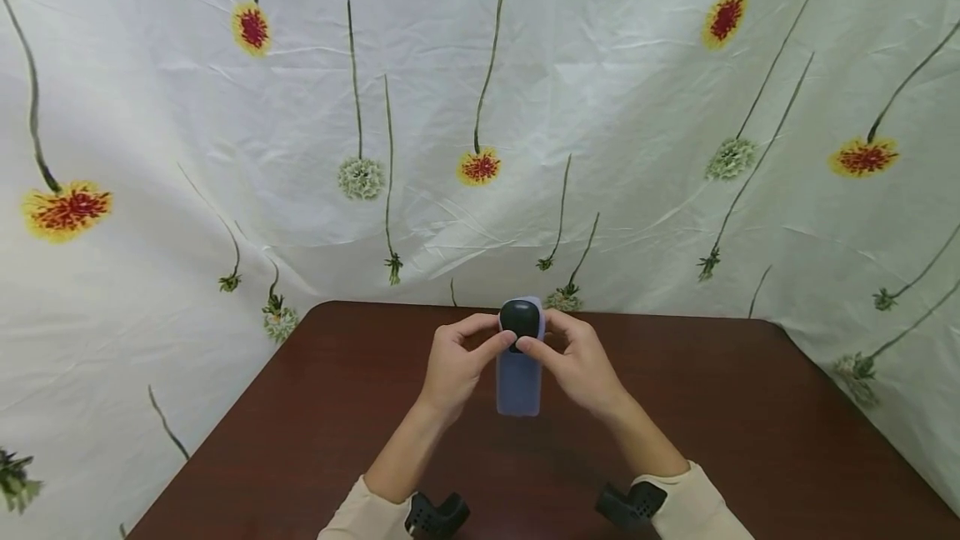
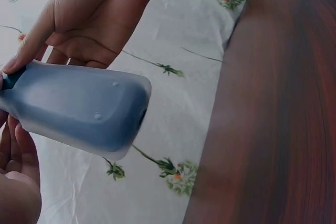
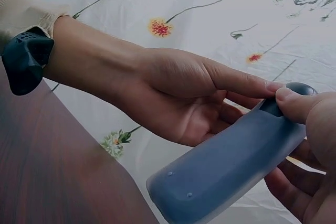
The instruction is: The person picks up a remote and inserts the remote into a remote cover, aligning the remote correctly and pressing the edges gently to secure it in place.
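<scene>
Above the table, both hands hold a long blue-grey case [image 1: 518, 386] upright. Its outer layer looks translucent, and two small bumps show near its lower end [image 3: 181, 184]. At its top sits a smooth black rounded piece [image 1: 519, 315]; what this is, I cannot tell. My left hand [image 1: 457, 357] grips the upper left side, thumb pressed on the black piece's lower part. From the right, my right hand [image 1: 581, 361] mirrors this grip, its thumbtip close to the left one. Fingers of both hands reach behind the case, where they are partly hidden.
A dark reddish-brown table [image 1: 360, 407] lies beneath the hands. White cloth [image 1: 300, 107] printed with flowers hangs behind it and along its sides. Black devices [image 1: 438, 515] are strapped to both wrists, over cream sleeves [image 1: 367, 515].
</scene>
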A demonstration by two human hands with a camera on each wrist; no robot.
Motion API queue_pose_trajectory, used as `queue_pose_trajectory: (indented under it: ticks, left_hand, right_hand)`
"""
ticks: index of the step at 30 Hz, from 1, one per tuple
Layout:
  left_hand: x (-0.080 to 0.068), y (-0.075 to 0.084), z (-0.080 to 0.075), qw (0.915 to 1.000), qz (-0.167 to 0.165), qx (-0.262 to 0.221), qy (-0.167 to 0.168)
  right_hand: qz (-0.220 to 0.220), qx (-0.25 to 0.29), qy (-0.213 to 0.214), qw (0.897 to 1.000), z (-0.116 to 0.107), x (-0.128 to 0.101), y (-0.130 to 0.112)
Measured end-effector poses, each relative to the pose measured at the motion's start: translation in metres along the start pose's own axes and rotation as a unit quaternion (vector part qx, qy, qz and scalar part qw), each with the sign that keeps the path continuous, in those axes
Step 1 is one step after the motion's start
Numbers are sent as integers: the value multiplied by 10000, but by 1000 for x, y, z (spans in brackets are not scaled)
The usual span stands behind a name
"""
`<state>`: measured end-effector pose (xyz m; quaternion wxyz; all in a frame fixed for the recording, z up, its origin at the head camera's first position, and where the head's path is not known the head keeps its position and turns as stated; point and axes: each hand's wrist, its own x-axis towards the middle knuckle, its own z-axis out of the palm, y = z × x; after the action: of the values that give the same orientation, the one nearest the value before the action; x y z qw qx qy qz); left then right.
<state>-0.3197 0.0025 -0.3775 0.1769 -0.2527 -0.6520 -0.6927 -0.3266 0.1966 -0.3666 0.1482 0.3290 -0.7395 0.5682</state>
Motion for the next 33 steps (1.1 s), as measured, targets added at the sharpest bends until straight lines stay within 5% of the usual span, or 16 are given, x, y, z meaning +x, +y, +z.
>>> queue_pose_trajectory:
  ticks: [6, 14, 20, 26, 33]
  left_hand:
    - [1, -2, -2, 9999, 159, 31, -47]
    - [2, 0, -1, 9991, 179, 32, 371]
    - [1, 0, -1, 9989, 20, 34, 475]
    - [1, -3, 0, 9992, -117, 52, 372]
    - [0, -9, 5, 9975, 336, 600, 152]
  right_hand:
    - [-19, -184, 165, 9997, 1, 0, -1]
    - [-349, -255, 1108, 9929, 0, 1, -2]
    - [-362, -292, 892, 9949, -5, 2, -4]
    - [154, -589, 581, 9965, -11, 2, -5]
    - [809, -438, 343, 9952, -12, 3, -5]
